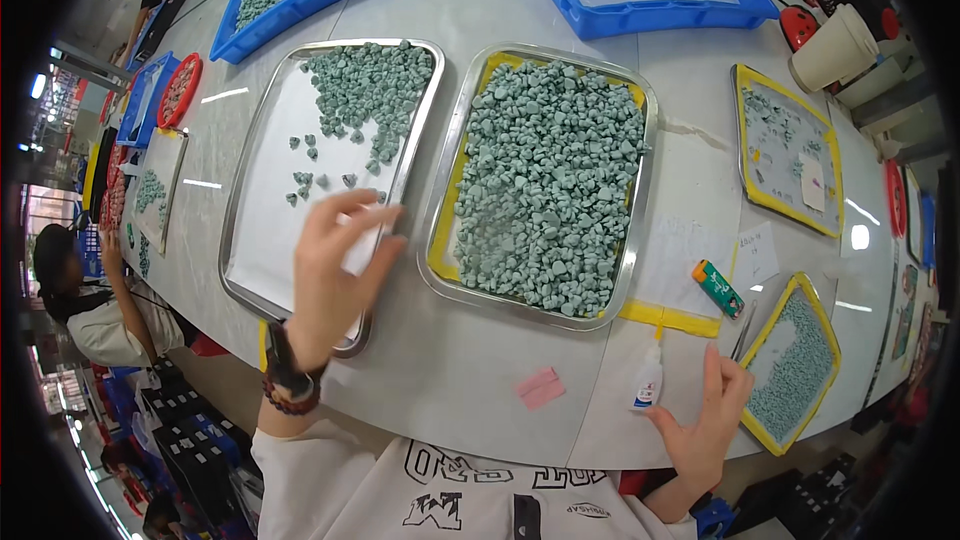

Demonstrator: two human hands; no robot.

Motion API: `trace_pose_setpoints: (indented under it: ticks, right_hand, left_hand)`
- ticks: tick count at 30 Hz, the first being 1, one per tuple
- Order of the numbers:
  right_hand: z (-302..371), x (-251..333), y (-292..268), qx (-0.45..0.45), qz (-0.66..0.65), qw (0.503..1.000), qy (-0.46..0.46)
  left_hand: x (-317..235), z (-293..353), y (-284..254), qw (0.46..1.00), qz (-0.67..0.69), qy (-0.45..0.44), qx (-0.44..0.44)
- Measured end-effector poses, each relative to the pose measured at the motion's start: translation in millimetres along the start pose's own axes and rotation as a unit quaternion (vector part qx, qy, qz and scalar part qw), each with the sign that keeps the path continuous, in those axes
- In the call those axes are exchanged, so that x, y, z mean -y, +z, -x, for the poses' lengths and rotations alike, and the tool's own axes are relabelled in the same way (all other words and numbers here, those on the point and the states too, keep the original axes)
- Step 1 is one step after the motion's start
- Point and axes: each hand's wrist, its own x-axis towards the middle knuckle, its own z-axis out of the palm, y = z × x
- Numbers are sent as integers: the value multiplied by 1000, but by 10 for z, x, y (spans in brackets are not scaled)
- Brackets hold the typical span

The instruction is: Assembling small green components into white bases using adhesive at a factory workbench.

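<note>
My left hand (340,265), with a dark band and beads at the wrist, hovers over the right side of a white-lined metal tray (262,200). Its thumb and fingers are curved apart, and I see nothing between them. Grey-green stone pieces (372,85) cluster at that tray's far right, with a few loose ones by my fingertips. My right hand (705,415) is low on the right, thumb and fingers spread. Its thumb tip is at the base of a small white glue bottle (649,380). A thin dark tool, perhaps tweezers (743,334), lies by its fingertips.
A second metal tray (428,240) full of grey-green pieces stands in the middle. Blue bins (640,22) line the far side. Yellow-edged trays (840,355), a green-orange lighter (718,288) and paper are at right. A pink slip (541,388) lies near me. Another person (100,310) sits at left.
</note>
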Motion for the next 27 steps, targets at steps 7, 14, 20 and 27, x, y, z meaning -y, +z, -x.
trace_pose_setpoints:
  ticks: [7, 14, 20, 27]
  right_hand:
    - [25, -1, 217, 114, 61, 989, -72]
    - [166, -75, 384, -57, -188, 980, -40]
    - [172, 165, 452, -236, -404, 882, -50]
    - [71, 280, 475, -134, -524, 831, -134]
  left_hand:
    - [-117, -105, 463, 987, -32, 75, 140]
    - [-128, -121, 443, 993, 40, 69, 85]
    - [-526, 23, 285, 793, 568, -163, 147]
    - [-768, 486, 553, 548, 679, -336, 355]
